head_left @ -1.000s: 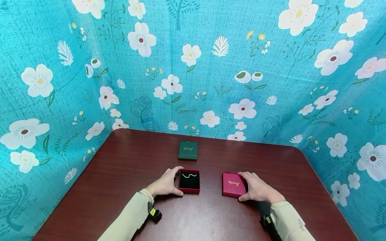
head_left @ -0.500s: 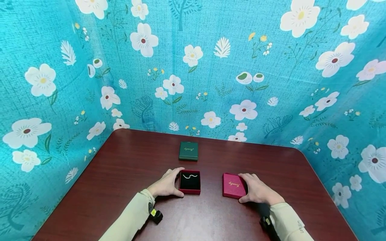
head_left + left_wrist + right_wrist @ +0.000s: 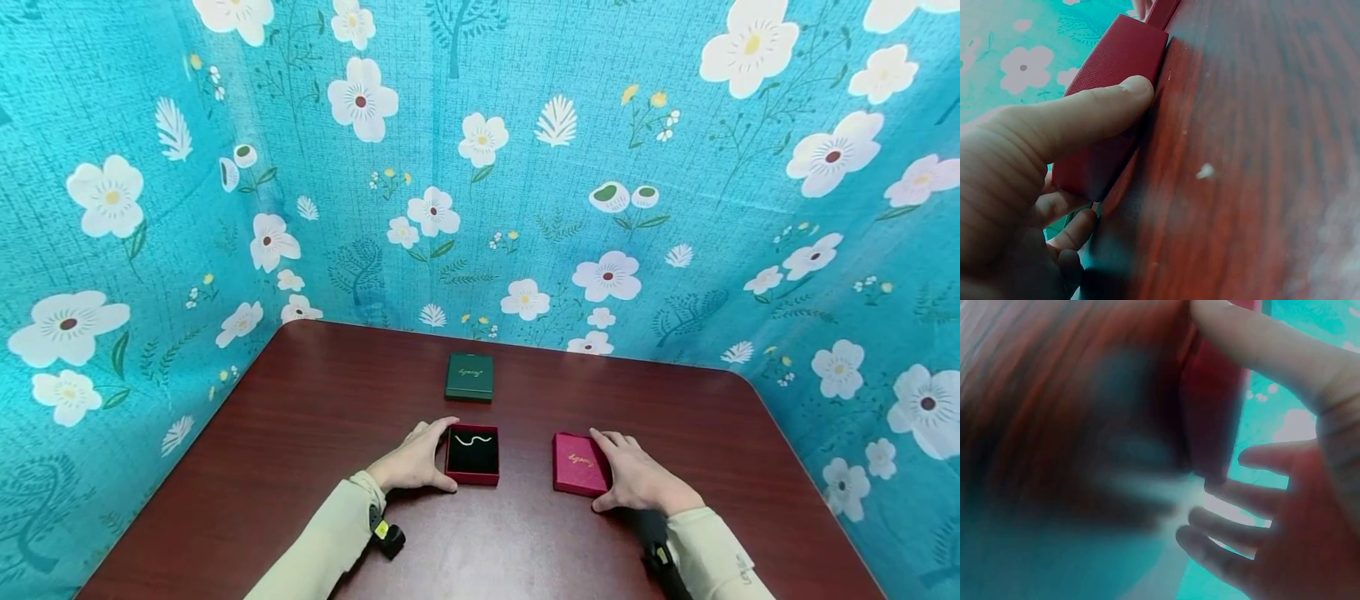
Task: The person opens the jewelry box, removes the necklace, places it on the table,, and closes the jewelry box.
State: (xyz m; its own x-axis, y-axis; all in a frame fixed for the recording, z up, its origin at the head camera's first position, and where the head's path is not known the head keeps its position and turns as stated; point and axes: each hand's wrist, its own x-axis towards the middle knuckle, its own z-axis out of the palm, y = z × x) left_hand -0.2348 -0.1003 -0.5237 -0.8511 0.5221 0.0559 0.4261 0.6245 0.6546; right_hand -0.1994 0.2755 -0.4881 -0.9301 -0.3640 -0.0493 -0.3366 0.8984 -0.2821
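Note:
My left hand (image 3: 411, 460) grips an open red jewelry box (image 3: 475, 479) by its left side, thumb at the near edge and a finger at the far corner. Inside, a thin silvery chain (image 3: 472, 440) lies across black padding. In the left wrist view the thumb presses along the box's red wall (image 3: 1119, 56). To the right, my right hand (image 3: 643, 477) spans a red jewelry box lid (image 3: 576, 465) with gold lettering, thumb at its near edge and fingertips at its far edge. The right wrist view has the thumb against the lid's side (image 3: 1213, 403), fingers spread.
A green jewelry box (image 3: 470, 379) with gold lettering stands closed behind the open red box. The dark reddish-brown table (image 3: 510, 550) is bordered by a blue floral cloth (image 3: 480, 225) at the back and sides. A small pale speck (image 3: 1205, 170) lies on the tabletop.
The right hand has shifted slightly left over the lid, its thumb a little lower along the near edge. The left hand, open box and green box keep their places; the head view has drifted slightly.

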